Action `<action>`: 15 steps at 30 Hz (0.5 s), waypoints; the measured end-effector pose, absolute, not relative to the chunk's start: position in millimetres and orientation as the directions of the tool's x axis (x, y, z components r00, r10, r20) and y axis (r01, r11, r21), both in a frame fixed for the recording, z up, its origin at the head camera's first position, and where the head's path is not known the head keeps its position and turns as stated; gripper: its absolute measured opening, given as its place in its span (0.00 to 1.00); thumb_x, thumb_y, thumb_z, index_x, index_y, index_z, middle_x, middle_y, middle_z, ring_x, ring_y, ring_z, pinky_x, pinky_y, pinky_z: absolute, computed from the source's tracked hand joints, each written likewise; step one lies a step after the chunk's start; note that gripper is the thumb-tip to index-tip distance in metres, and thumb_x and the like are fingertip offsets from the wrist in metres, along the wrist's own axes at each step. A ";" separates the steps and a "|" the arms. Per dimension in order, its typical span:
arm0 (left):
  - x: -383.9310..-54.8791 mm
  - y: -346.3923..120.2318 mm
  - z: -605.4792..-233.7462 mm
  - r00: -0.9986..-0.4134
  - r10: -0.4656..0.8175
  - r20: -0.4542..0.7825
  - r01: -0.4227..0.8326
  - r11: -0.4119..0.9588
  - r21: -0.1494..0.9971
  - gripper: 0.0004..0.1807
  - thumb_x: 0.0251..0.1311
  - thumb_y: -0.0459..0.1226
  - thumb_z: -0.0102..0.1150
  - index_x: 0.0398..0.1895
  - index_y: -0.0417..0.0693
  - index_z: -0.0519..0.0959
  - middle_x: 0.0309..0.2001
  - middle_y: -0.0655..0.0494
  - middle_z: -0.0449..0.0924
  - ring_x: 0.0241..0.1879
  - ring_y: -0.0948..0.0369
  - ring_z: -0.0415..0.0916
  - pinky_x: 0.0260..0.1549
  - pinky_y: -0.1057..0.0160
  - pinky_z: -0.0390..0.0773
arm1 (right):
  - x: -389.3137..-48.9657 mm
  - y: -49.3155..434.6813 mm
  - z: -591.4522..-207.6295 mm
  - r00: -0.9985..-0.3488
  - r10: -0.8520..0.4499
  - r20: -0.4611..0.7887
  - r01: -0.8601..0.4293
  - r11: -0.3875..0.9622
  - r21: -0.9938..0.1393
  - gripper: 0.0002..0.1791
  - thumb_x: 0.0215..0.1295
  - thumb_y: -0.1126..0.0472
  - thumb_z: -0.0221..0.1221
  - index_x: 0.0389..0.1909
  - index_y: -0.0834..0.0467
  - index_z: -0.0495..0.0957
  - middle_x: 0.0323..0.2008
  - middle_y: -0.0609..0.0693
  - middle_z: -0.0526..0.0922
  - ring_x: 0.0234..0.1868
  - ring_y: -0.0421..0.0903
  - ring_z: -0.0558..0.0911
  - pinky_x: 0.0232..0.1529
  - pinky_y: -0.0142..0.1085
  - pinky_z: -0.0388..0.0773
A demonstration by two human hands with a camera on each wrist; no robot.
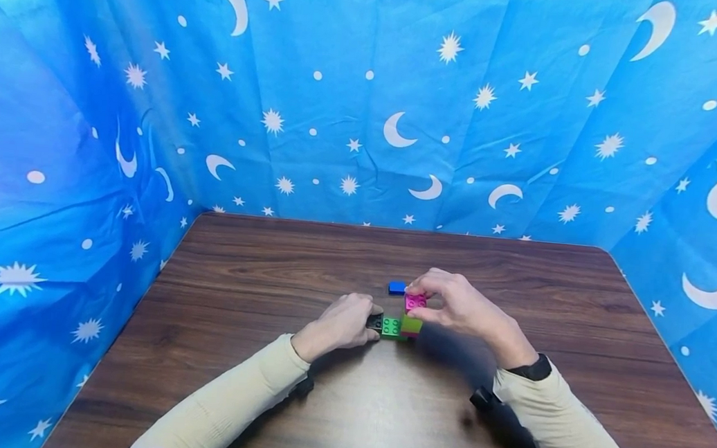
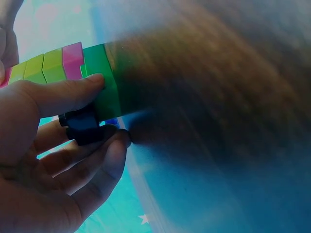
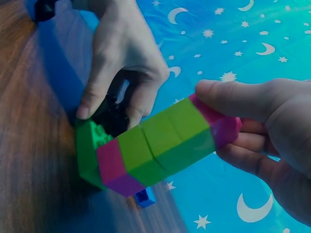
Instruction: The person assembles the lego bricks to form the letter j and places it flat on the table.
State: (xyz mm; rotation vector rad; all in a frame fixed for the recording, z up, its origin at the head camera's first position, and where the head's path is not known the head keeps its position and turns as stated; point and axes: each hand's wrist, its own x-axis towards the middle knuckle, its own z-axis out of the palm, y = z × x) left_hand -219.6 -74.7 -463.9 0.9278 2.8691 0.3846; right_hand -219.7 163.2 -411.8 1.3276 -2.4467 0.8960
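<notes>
A flat green toy brick (image 1: 391, 326) lies on the table with a black brick (image 2: 81, 127) on one end. On its other end stands a tower of lime bricks (image 3: 165, 141) between a lower pink brick (image 3: 116, 167) and a top pink brick (image 1: 416, 302). My left hand (image 1: 347, 319) grips the black brick, its thumb along the green brick in the left wrist view. With thumb and fingertips, my right hand (image 1: 462, 305) pinches the top pink brick. The tower leans slightly away from square on the green brick in the right wrist view.
Just behind the tower, a small blue brick (image 1: 396, 288) lies on the wooden table (image 1: 268, 259). Blue cloth (image 1: 342, 98) with moons and stars hangs along the table's back and sides. Dark wrist-worn gear (image 1: 485, 399) hangs below the right sleeve.
</notes>
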 end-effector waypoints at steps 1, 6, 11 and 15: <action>-219.4 -74.6 -463.7 -0.809 0.588 -0.020 0.561 0.782 0.270 0.27 0.49 0.45 0.73 0.54 0.47 0.82 0.48 0.52 0.83 0.49 0.55 0.81 0.51 0.59 0.79 | -219.2 163.0 -412.3 -0.565 -0.685 0.461 -0.820 0.403 -0.406 0.15 0.50 0.61 0.74 0.38 0.59 0.84 0.37 0.48 0.84 0.38 0.41 0.80 0.34 0.40 0.82; -220.2 -74.2 -463.5 -0.813 0.581 -0.029 0.554 0.789 0.265 0.28 0.50 0.45 0.72 0.56 0.47 0.81 0.50 0.52 0.83 0.48 0.55 0.81 0.49 0.60 0.80 | -218.2 162.1 -414.5 -0.546 -0.682 0.487 -0.835 0.393 -0.385 0.14 0.50 0.63 0.73 0.38 0.60 0.83 0.36 0.47 0.83 0.38 0.42 0.79 0.35 0.38 0.82; -220.8 -73.0 -463.5 -0.813 0.582 -0.025 0.556 0.789 0.262 0.28 0.50 0.45 0.72 0.56 0.46 0.81 0.51 0.51 0.82 0.50 0.54 0.81 0.50 0.59 0.79 | -216.7 163.5 -415.9 -0.560 -0.671 0.486 -0.826 0.406 -0.390 0.14 0.52 0.61 0.73 0.39 0.59 0.83 0.38 0.47 0.83 0.40 0.42 0.79 0.37 0.37 0.82; -219.0 -70.9 -463.2 -0.814 0.579 -0.041 0.551 0.793 0.259 0.29 0.51 0.45 0.72 0.57 0.47 0.80 0.53 0.51 0.82 0.52 0.53 0.79 0.52 0.58 0.78 | -213.5 165.5 -415.5 -0.572 -0.670 0.473 -0.818 0.426 -0.386 0.14 0.53 0.59 0.72 0.40 0.59 0.83 0.40 0.48 0.84 0.41 0.42 0.80 0.39 0.36 0.82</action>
